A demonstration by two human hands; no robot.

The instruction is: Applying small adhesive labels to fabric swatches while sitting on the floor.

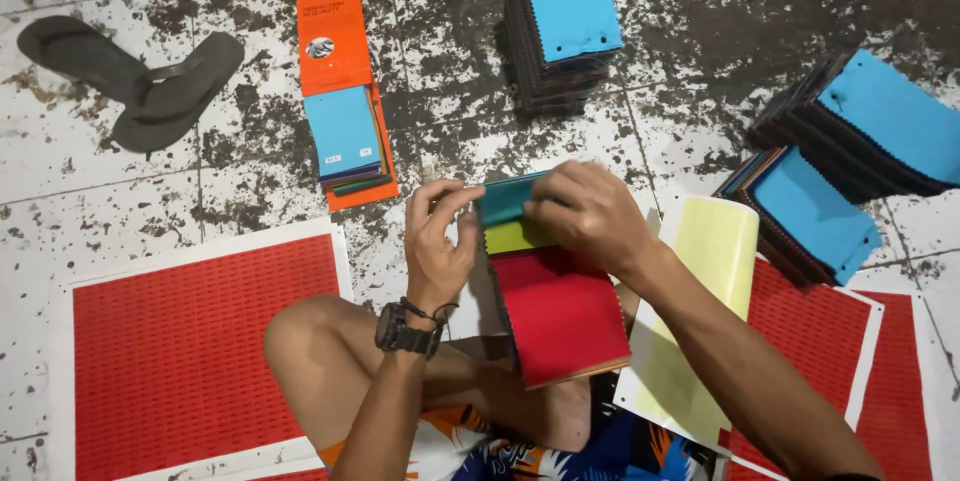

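Fabric swatch stack in both hands

Fabric swatch stack (555,306) of red, lime and teal cloth rectangles rests on the lap at centre. Left hand (437,241) pinches the top edge at nine o'clock; right hand (590,211) grips the teal layer at three o'clock. Best kept square, edges aligned, grip firm. Orange sample card (345,91) at eleven o'clock, blue-topped swatch piles (565,16) at twelve and two, grey sandals (130,76) at ten, pale yellow paper sheet (700,311) crowding the right forearm.
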